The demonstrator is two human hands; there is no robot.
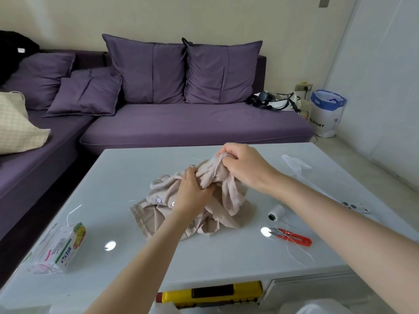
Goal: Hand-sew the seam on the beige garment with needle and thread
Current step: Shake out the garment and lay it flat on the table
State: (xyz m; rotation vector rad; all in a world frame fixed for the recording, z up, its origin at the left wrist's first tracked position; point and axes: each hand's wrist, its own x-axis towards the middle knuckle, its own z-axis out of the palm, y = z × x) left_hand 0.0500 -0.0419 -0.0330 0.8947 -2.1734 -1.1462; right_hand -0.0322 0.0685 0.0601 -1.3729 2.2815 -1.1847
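Observation:
The beige garment lies bunched in the middle of the white glass table. My left hand grips a fold of it low down. My right hand pinches a raised bunch of the cloth at the top, lifting it off the table. A white thread spool stands to the right of the garment. Red thread snips lie just in front of the spool, with loose white thread trailing past them. The needle is too small to make out.
A tissue pack lies at the table's front left. A white remote and a clear plastic bag are on the right side. A yellow object sits under the front edge. A purple sofa stands behind the table.

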